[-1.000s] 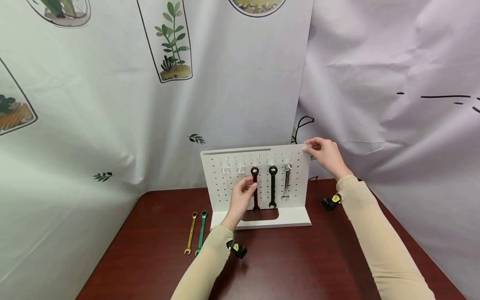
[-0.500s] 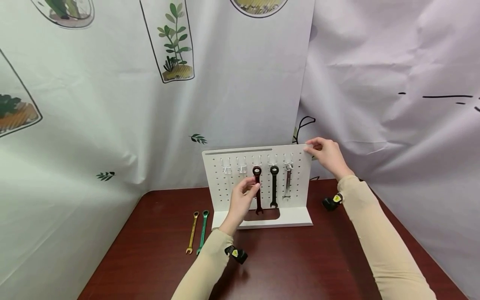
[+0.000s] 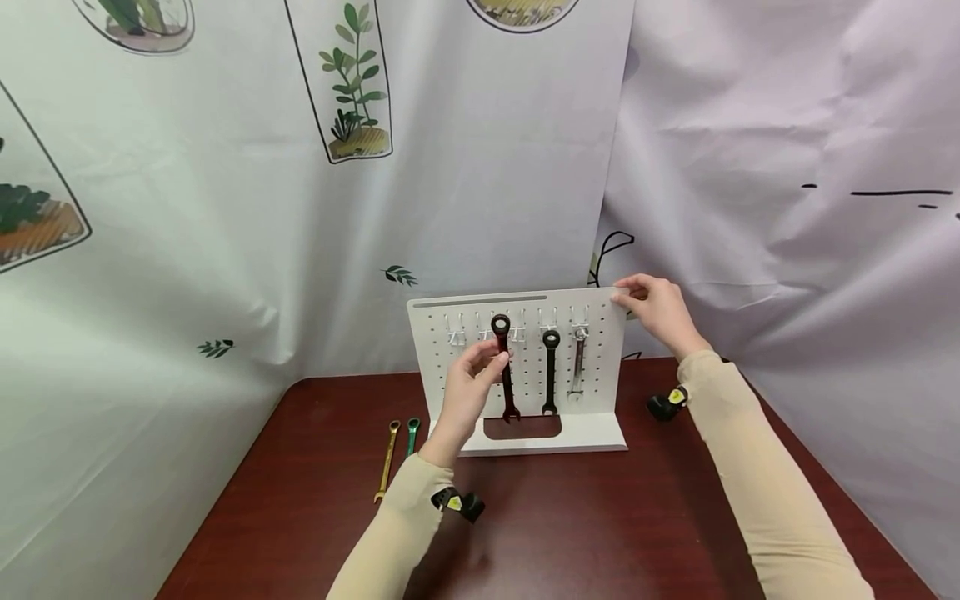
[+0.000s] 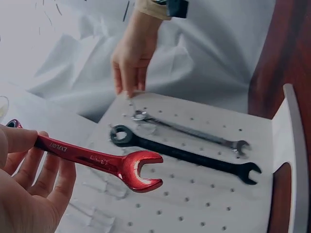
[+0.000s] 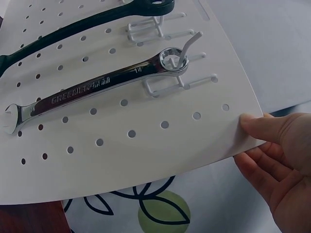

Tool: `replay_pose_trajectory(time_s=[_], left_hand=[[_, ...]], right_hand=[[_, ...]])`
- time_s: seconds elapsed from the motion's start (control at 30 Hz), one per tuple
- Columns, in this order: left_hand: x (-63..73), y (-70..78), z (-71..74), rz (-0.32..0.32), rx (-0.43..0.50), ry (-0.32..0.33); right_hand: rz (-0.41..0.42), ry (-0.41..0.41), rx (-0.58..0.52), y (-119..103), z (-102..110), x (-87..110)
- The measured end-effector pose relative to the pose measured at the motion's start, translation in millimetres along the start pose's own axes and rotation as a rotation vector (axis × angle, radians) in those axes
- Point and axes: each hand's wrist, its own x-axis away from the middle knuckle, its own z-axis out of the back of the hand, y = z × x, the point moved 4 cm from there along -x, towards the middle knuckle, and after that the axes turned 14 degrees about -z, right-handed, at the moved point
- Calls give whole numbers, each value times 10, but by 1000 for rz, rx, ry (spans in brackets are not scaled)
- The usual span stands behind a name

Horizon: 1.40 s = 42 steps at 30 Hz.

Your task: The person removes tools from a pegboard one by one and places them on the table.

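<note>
My left hand (image 3: 467, 392) pinches a red combination wrench (image 4: 97, 158) between thumb and fingers, holding it upright just in front of the white pegboard (image 3: 457, 375). Its ring end is uppermost and apart from the hooks. With thumb and fingers, my right hand (image 5: 284, 165) grips the pegboard's upper right corner. A black wrench (image 3: 551, 375) hangs by its ring on one hook. To its right, a silver wrench (image 5: 97, 90) marked 14 hangs on another hook (image 5: 187, 48).
On the dark red table (image 3: 570, 525), left of the board, lie a yellow wrench (image 3: 387, 462) and a green wrench (image 3: 412, 435), the latter partly hidden by my left arm. Bare white hooks (image 3: 456, 333) stick out at the board's left. A patterned curtain (image 3: 495, 208) hangs behind.
My left hand has drawn the red wrench off its hook, toward me and slightly left. The right hand stays at the board's corner.
</note>
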Motion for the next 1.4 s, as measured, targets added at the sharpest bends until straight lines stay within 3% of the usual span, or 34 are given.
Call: replay_pose_trajectory(time_s=[0.07,0.23,0.47,0.67,0.87,1.07,1.4], left_hand=[[-35,110,45,-9,4,0],[-101,221,246,-36,-10,20],[-91,273,727,-73,-42,140],[-30,349,1186,-55,-110,208],[62,440,1528,-13,-178,234],[142,445,1712,58,-228,242],[333,261,1890,114,-397,154]], right_hand=[[-4,-1,0,-3,10,1],[-6,3,-3,-6,30,3],[-6,8,-1,-3,27,8],[-5,18,-10,-13,36,-10],[-9,9,-7,-34,37,-9],[-18,8,-11,-35,52,0],[-13,-2,-1,10,7,14]])
